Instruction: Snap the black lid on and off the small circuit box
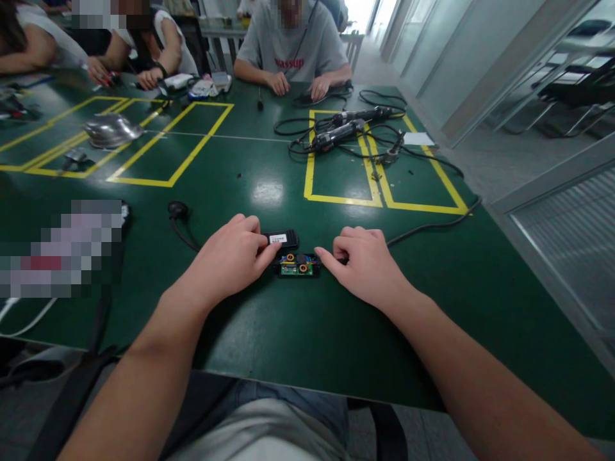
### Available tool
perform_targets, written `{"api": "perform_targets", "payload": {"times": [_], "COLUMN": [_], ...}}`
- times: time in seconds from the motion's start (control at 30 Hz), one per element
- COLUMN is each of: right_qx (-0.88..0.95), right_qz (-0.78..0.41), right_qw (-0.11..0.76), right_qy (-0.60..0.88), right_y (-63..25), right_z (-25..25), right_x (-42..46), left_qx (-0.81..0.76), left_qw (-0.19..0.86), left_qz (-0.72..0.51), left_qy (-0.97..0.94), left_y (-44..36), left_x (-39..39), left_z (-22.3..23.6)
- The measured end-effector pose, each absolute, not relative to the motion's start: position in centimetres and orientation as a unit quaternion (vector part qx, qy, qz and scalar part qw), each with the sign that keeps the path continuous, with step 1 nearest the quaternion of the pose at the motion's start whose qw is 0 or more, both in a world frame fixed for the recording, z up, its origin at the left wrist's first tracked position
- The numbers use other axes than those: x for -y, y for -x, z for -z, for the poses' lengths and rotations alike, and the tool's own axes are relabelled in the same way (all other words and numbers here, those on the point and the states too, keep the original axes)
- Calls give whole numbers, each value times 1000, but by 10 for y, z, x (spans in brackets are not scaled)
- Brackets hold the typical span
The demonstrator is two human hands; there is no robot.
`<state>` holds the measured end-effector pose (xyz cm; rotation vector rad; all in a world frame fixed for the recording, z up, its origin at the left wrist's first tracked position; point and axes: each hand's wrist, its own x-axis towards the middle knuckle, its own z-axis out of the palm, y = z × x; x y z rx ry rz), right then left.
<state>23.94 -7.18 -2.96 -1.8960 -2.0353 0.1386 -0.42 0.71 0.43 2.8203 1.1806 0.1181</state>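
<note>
A small opened black device (298, 264) lies on the green table (269, 333) in front of me, its green circuit board with copper coils showing. Just behind it rests its black cover (281, 239) with a white label. My left hand (230, 259) sits at the device's left end, fingers curled, fingertips touching both the cover and the device. My right hand (368, 262) is at the right end, curled, with the index finger stretched to touch the device. A black cable (432, 225) runs away to the right from under my right hand.
Two electric screwdrivers (346, 128) with tangled cables lie inside yellow tape boxes ahead. A black plug and cord (179, 211) lie to the left, a silver bag (110, 130) further left. A person in a grey shirt (293, 48) sits opposite; other people sit at the far left.
</note>
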Motion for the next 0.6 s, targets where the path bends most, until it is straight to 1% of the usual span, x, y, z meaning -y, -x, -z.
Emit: {"api": "perform_targets", "payload": {"times": [0.2,0.33,0.47,0.6], "right_qx": [711,711,718,715], "right_qz": [-70,-68,-72,-87], "right_qw": [141,147,166,171], "right_qy": [686,684,671,672], "right_y": [-239,-240,-242,-242], "right_z": [26,28,32,32], "right_x": [70,69,69,69], "left_qx": [-375,-394,-370,-339], "left_qw": [6,0,47,128], "left_qz": [-10,-58,-143,-137], "left_qy": [-927,-917,-917,-922], "left_y": [3,2,5,8], "left_x": [-7,-6,-10,-17], "left_z": [-2,-3,7,16]}}
